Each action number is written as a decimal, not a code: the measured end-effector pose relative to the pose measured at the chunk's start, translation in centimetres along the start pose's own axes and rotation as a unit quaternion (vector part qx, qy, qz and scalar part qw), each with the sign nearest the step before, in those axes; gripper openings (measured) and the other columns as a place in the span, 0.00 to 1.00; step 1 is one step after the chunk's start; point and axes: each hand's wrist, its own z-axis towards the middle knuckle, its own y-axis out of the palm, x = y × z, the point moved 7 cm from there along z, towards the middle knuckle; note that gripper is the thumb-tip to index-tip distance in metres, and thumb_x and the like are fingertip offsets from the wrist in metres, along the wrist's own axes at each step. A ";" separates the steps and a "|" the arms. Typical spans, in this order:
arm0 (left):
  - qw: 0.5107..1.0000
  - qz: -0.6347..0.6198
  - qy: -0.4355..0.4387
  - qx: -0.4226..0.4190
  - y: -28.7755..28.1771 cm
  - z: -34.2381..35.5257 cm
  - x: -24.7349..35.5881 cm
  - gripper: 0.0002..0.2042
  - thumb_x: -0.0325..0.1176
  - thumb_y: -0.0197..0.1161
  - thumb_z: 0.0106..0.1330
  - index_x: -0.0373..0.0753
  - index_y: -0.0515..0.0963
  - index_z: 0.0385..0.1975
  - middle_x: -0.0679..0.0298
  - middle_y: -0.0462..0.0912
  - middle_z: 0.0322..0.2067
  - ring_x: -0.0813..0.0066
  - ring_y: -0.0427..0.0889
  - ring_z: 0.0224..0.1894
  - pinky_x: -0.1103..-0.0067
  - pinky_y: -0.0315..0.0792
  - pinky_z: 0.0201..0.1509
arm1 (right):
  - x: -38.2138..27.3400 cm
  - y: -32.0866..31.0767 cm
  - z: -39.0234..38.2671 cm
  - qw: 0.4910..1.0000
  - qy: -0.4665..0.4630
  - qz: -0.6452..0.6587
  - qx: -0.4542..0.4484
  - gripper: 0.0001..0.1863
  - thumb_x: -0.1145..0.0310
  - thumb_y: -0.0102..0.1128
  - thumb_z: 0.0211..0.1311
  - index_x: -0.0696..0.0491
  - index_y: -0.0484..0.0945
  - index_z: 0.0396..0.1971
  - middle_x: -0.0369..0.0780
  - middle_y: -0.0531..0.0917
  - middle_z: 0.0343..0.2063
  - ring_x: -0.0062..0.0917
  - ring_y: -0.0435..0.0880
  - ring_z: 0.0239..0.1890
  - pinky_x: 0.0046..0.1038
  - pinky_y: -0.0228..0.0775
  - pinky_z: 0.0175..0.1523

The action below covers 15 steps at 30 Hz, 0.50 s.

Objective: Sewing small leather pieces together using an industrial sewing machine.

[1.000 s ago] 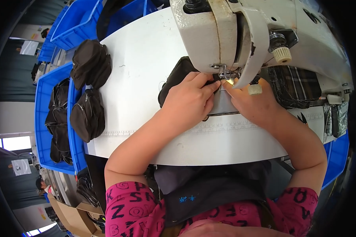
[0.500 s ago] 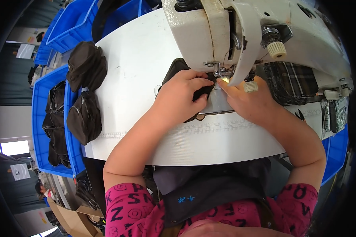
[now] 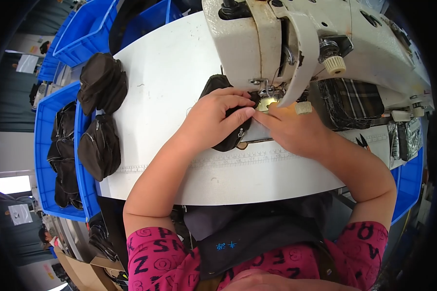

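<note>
A black zippered pouch (image 3: 212,88) lies on the white sewing table, its right edge close to the needle area of the white sewing machine (image 3: 247,48). My left hand (image 3: 213,116) rests over the pouch and grips it, thumb and fingers bent around its right edge. From the other side my right hand (image 3: 298,128) comes in below the presser foot; its index fingertip meets my left thumb at the pouch's edge. Some of the right fingers are hidden behind the machine's knob and lever. Part of a zipper shows beneath my left thumb.
Two dark pouches (image 3: 100,145) sit at the table's left edge beside a blue bin (image 3: 40,160) holding several more. Stacked plaid fabric pieces (image 3: 352,102) lie right of the needle. Small scissors (image 3: 362,142) and a clear plastic packet (image 3: 407,140) are near my right forearm.
My right index finger has drawn back from the presser foot toward my left thumb. My left thumb has come up against the pouch's edge, and more of the zipper shows.
</note>
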 end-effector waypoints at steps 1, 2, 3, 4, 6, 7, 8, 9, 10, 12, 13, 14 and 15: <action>1.000 0.005 -0.004 -0.013 0.1 -0.1 0.0 0.16 0.41 0.69 0.69 0.35 0.87 0.47 0.56 0.85 0.55 0.57 0.84 0.54 0.70 0.78 0.58 | -0.1 0.1 0.0 1.000 0.007 -0.005 0.009 0.22 0.70 0.70 0.49 0.50 0.85 0.49 0.33 0.80 0.33 0.29 0.83 0.31 0.32 0.76 0.34; 1.000 0.005 -0.004 -0.011 0.1 -0.2 0.0 0.16 0.41 0.69 0.69 0.35 0.87 0.47 0.56 0.85 0.55 0.57 0.84 0.54 0.70 0.78 0.58 | -0.1 0.1 0.1 1.000 0.012 -0.009 0.019 0.22 0.71 0.70 0.48 0.50 0.85 0.48 0.32 0.79 0.32 0.29 0.83 0.31 0.32 0.76 0.34; 1.000 -0.014 -0.006 -0.014 0.2 -0.4 -0.1 0.17 0.41 0.70 0.67 0.35 0.86 0.49 0.56 0.84 0.56 0.57 0.84 0.55 0.70 0.78 0.59 | -0.1 0.1 0.1 1.000 0.011 -0.009 0.019 0.22 0.71 0.70 0.48 0.50 0.85 0.48 0.32 0.79 0.32 0.29 0.83 0.31 0.32 0.76 0.34; 0.999 -0.034 -0.008 -0.017 0.2 -0.5 -0.2 0.19 0.42 0.71 0.66 0.36 0.86 0.50 0.57 0.83 0.57 0.58 0.84 0.56 0.70 0.78 0.60 | -0.2 0.1 0.2 1.000 0.005 0.006 0.013 0.21 0.71 0.70 0.48 0.50 0.85 0.47 0.32 0.79 0.32 0.30 0.83 0.31 0.32 0.76 0.34; 0.999 -0.039 -0.008 -0.027 0.2 -0.4 -0.1 0.19 0.42 0.71 0.66 0.35 0.85 0.51 0.56 0.83 0.57 0.58 0.83 0.56 0.70 0.78 0.60 | -0.1 0.2 0.2 1.000 0.001 0.020 0.005 0.21 0.71 0.69 0.48 0.51 0.84 0.46 0.32 0.78 0.32 0.30 0.83 0.31 0.32 0.76 0.34; 0.998 -0.044 -0.008 -0.037 0.2 -0.3 -0.1 0.20 0.41 0.71 0.66 0.35 0.85 0.52 0.56 0.82 0.58 0.58 0.83 0.57 0.70 0.77 0.60 | 0.3 0.3 0.1 1.000 0.018 0.015 0.020 0.20 0.71 0.69 0.48 0.51 0.84 0.45 0.32 0.78 0.31 0.30 0.83 0.31 0.32 0.76 0.34; 0.998 -0.044 -0.008 -0.037 0.1 -0.2 -0.2 0.20 0.41 0.71 0.66 0.35 0.85 0.52 0.56 0.82 0.58 0.58 0.83 0.57 0.70 0.77 0.60 | 0.7 0.2 0.0 0.999 0.035 0.011 0.036 0.19 0.71 0.69 0.48 0.50 0.84 0.44 0.32 0.78 0.31 0.29 0.83 0.31 0.32 0.76 0.34; 0.997 -0.059 -0.016 -0.046 0.2 -0.1 -0.5 0.21 0.41 0.72 0.65 0.34 0.85 0.52 0.56 0.82 0.58 0.57 0.83 0.57 0.70 0.77 0.61 | 0.7 0.3 -0.1 0.999 0.035 0.011 0.035 0.19 0.71 0.69 0.48 0.50 0.84 0.44 0.32 0.78 0.31 0.29 0.83 0.31 0.32 0.76 0.34; 0.996 -0.073 -0.024 -0.055 0.3 -0.1 -0.7 0.21 0.41 0.72 0.65 0.33 0.84 0.53 0.55 0.81 0.59 0.57 0.82 0.58 0.69 0.77 0.62 | 0.9 0.4 -0.2 0.999 0.049 -0.003 0.024 0.20 0.71 0.69 0.48 0.50 0.84 0.45 0.31 0.77 0.31 0.29 0.83 0.31 0.32 0.76 0.34; 0.995 -0.075 -0.021 -0.058 0.3 -0.2 -0.8 0.22 0.41 0.73 0.64 0.33 0.84 0.53 0.54 0.80 0.60 0.56 0.82 0.59 0.69 0.76 0.62 | 1.0 0.3 -0.2 0.998 0.062 -0.018 0.013 0.20 0.71 0.69 0.48 0.49 0.84 0.46 0.31 0.77 0.30 0.28 0.83 0.32 0.32 0.76 0.34; 0.995 -0.076 -0.018 -0.062 0.4 -0.3 -0.8 0.24 0.41 0.74 0.62 0.33 0.83 0.54 0.54 0.80 0.61 0.56 0.81 0.60 0.69 0.76 0.63 | 0.6 0.3 -0.1 0.999 0.040 0.009 0.004 0.21 0.70 0.69 0.48 0.48 0.84 0.47 0.31 0.78 0.31 0.28 0.83 0.32 0.32 0.76 0.35; 0.995 -0.076 -0.017 -0.062 0.1 -0.4 -0.7 0.24 0.41 0.74 0.62 0.33 0.83 0.54 0.54 0.80 0.61 0.56 0.81 0.60 0.69 0.76 0.63 | 0.1 0.3 0.0 0.999 0.017 0.037 -0.004 0.21 0.70 0.69 0.49 0.47 0.85 0.47 0.31 0.78 0.32 0.27 0.83 0.32 0.31 0.76 0.35; 0.995 -0.068 -0.014 -0.076 0.0 -0.5 -0.3 0.25 0.41 0.75 0.61 0.34 0.83 0.56 0.54 0.78 0.62 0.56 0.80 0.62 0.69 0.75 0.64 | 0.0 0.2 0.0 0.999 0.017 0.036 -0.004 0.21 0.70 0.69 0.49 0.47 0.85 0.47 0.31 0.78 0.32 0.27 0.83 0.32 0.31 0.76 0.35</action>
